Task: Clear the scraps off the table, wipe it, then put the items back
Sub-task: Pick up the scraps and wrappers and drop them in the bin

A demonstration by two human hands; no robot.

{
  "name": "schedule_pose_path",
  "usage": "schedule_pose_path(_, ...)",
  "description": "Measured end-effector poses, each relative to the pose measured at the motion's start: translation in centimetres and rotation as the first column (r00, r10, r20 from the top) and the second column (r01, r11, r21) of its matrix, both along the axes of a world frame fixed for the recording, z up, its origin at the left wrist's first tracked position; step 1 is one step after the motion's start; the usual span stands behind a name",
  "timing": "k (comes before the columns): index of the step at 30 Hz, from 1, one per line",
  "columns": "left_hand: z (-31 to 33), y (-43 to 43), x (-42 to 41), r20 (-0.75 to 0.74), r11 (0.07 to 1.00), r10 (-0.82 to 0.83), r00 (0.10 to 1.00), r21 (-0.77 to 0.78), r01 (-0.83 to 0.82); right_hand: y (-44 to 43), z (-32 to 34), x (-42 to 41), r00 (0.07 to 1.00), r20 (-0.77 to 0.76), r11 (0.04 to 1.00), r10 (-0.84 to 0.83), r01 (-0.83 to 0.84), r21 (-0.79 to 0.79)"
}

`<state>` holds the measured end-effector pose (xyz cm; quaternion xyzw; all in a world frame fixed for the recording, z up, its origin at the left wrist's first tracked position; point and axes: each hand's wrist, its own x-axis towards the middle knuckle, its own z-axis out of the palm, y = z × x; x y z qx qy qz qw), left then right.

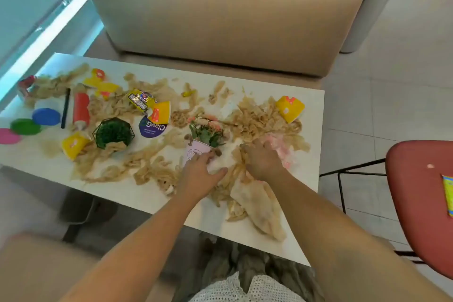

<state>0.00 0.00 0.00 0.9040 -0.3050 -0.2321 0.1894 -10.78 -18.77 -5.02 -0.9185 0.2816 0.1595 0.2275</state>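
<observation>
Beige shredded scraps [255,117] lie all over the white table [127,193]. My left hand [199,175] lies palm down on scraps near the front edge, thumb spread, fingertips touching the base of a pink flower pot [195,152]. My right hand [263,160] sits just right of it, fingers curled into a heap of scraps [259,208] that trails back to the table's near edge. Pink scraps [285,152] lie beyond the right hand.
Yellow packets [290,108], a clay tub lid [152,127], a green plant in a wire frame [113,133], a red roller [81,110] and coloured lids [46,116] stand on the table's left and middle. A beige sofa [228,24] is behind, a red chair [421,198] at right.
</observation>
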Motion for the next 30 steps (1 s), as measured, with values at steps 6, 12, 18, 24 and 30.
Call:
schedule_pose_path(6,-0.9,0.8,-0.9,-0.081,0.999,0.044,0.996,0.036,-0.041,2.2,-0.9,0.8,0.999,-0.047,0.998,0.009,-0.011,-0.056)
schedule_pose_path(12,-1.3,1.2,-1.4,-0.097,0.999,0.055,0.994,0.005,-0.054,3.4,-1.5,1.1,0.999,-0.038,0.993,0.012,-0.017,-0.119)
schedule_pose_path(18,-1.6,0.6,-1.0,-0.094,0.996,0.08,0.992,-0.04,-0.085,2.9,-1.8,0.9,0.997,0.062,0.997,-0.045,0.049,-0.063)
schedule_pose_path(24,-0.8,-1.3,-1.1,-0.261,0.966,0.16,0.952,-0.156,-0.205,2.4,0.1,0.6,0.875,0.353,0.941,-0.33,0.273,0.201)
schedule_pose_path(30,-0.3,-3.1,-1.1,-0.503,0.906,0.214,0.838,-0.218,-0.362,2.6,3.4,-0.4,0.717,0.503,0.87,-0.482,0.326,0.369)
